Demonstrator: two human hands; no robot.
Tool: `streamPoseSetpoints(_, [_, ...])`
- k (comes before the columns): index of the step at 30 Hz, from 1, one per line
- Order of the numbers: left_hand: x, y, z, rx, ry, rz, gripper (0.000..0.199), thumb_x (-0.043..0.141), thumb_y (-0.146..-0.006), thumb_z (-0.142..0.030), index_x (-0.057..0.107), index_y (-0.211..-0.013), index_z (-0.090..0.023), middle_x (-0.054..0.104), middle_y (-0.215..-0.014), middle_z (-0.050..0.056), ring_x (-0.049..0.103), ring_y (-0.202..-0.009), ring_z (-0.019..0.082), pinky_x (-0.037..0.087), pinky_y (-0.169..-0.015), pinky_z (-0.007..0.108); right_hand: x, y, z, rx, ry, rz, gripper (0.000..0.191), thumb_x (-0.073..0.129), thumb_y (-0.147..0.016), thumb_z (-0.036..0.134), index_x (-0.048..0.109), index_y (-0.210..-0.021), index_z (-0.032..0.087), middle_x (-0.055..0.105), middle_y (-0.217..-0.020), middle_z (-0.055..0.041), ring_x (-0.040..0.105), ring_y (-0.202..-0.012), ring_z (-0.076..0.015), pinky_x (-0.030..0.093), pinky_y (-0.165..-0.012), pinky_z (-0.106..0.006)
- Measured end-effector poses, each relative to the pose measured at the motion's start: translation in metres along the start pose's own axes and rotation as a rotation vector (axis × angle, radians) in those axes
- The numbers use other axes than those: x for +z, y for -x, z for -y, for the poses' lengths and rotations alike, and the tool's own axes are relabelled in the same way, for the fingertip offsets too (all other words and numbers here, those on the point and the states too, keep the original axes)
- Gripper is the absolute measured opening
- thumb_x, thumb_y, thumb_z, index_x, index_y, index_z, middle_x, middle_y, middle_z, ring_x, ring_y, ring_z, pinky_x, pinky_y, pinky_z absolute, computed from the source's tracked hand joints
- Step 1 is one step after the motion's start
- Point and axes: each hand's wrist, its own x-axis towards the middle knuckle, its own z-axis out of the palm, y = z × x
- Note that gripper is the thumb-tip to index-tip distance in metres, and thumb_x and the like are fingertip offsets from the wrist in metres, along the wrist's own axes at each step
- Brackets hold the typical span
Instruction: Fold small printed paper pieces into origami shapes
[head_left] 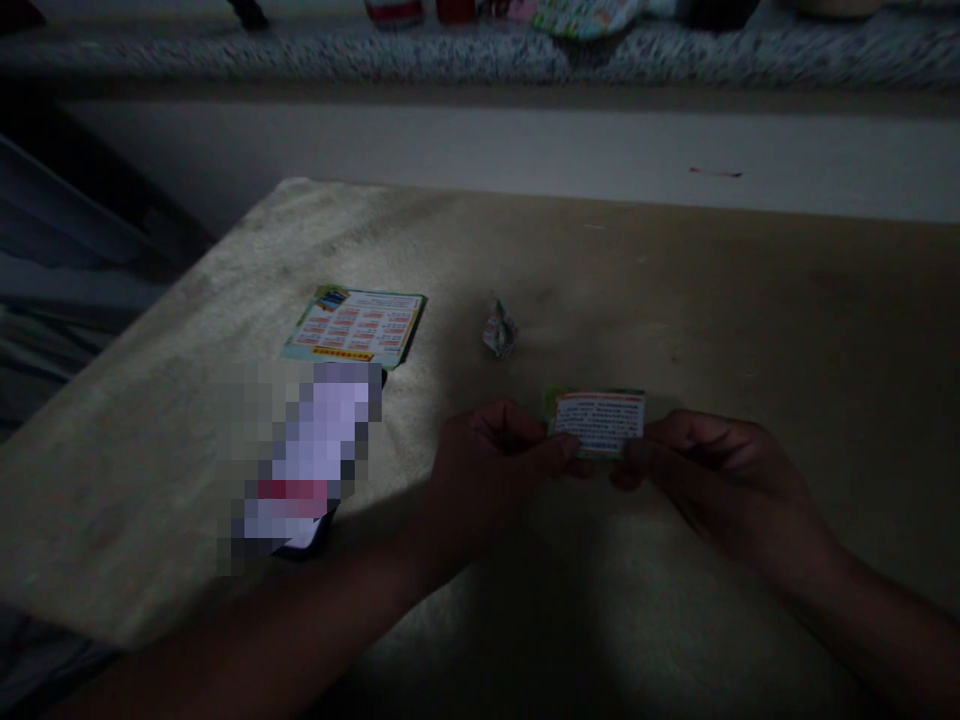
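Note:
Between my two hands is a small piece of printed paper [600, 418], white with dark lines of text and a green edge; it looks folded. My left hand [499, 450] pinches its left side with thumb and fingers. On the other side, my right hand [712, 465] grips the lower right corner the same way. A small folded paper shape [499, 330], pointed at the top, stands on the table beyond my left hand. Farther left lies a flat printed sheet [356, 325] with a green border and columns of red text.
A phone [319, 455] with a lit, blurred-out screen lies left of my left forearm, just below the printed sheet. The table [600, 270] is dimly lit and meets a pale wall [487, 150]. Above runs a speckled stone ledge [300, 55] with several items on it.

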Motion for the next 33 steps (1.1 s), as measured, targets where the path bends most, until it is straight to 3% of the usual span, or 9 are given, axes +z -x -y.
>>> streamPoseSetpoints(9, [-0.004,-0.004,0.009,-0.029,0.094,0.104,0.034,0.082,-0.074,-0.022,0.05,-0.065,-0.017,0.071,-0.062,-0.002,0.077,-0.066,0.018,0.061,-0.061,0.023,0.004,0.003,0.005,-0.009,0.067,-0.07,0.015,0.081,-0.08,0.026,0.073,-0.069,0.019,0.075,-0.064,-0.0008,0.072,-0.059,-0.0145,0.06,-0.057,-0.023])
streamPoseSetpoints(12, [-0.003,-0.002,0.006,-0.063,0.096,0.144,0.034,0.083,-0.072,-0.019,0.052,-0.084,-0.018,0.074,-0.071,-0.002,0.072,-0.056,0.014,0.059,-0.055,0.023,0.007,0.004,0.007,-0.078,0.123,-0.127,0.016,0.081,-0.079,0.023,0.069,-0.069,0.021,0.073,-0.062,0.0011,0.07,-0.056,-0.0129,0.058,-0.053,-0.02])
streamPoseSetpoints(16, [-0.001,0.002,0.004,-0.084,0.145,0.206,0.081,0.088,-0.06,-0.009,0.039,-0.123,-0.025,0.078,-0.09,0.002,0.076,-0.07,0.02,0.063,-0.059,0.026,0.015,0.008,0.007,-0.179,0.148,-0.201,0.026,0.084,-0.075,0.021,0.059,-0.081,0.025,0.072,-0.059,0.0058,0.067,-0.048,-0.0124,0.054,-0.044,-0.018])
streamPoseSetpoints(18, [0.001,0.004,0.005,-0.059,0.102,0.207,0.089,0.088,-0.061,-0.009,0.037,-0.132,-0.026,0.077,-0.092,0.003,0.077,-0.08,0.021,0.063,-0.064,0.024,0.018,0.011,0.005,-0.231,0.147,-0.216,0.033,0.084,-0.074,0.018,0.056,-0.087,0.027,0.074,-0.063,0.0061,0.069,-0.049,-0.0138,0.054,-0.043,-0.02])
streamPoseSetpoints(24, [0.004,0.007,0.004,0.051,-0.124,0.162,0.084,0.086,-0.065,-0.011,0.042,-0.135,-0.027,0.071,-0.073,-0.004,0.073,-0.063,0.015,0.055,-0.05,0.015,0.023,0.021,-0.002,-0.428,0.26,-0.26,0.037,0.081,-0.073,0.007,0.056,-0.089,0.028,0.075,-0.075,0.0046,0.073,-0.063,-0.0138,0.058,-0.053,-0.02])
streamPoseSetpoints(30, [0.001,0.004,-0.004,0.057,-0.015,0.212,0.082,0.089,-0.063,-0.011,0.045,-0.131,-0.026,0.077,-0.08,-0.001,0.078,-0.076,0.02,0.062,-0.061,0.019,0.023,0.022,0.003,-0.407,0.227,-0.284,0.041,0.082,-0.073,0.01,0.045,-0.077,0.027,0.075,-0.073,0.0041,0.074,-0.062,-0.0149,0.057,-0.051,-0.021])
streamPoseSetpoints(33, [0.0,0.001,-0.006,0.005,-0.007,0.214,0.084,0.091,-0.06,-0.012,0.047,-0.13,-0.024,0.076,-0.074,-0.003,0.075,-0.06,0.017,0.058,-0.049,0.017,0.022,0.02,0.005,-0.379,0.181,-0.261,0.043,0.081,-0.074,0.009,0.042,-0.075,0.026,0.075,-0.071,0.0051,0.072,-0.058,-0.0128,0.054,-0.048,-0.018])
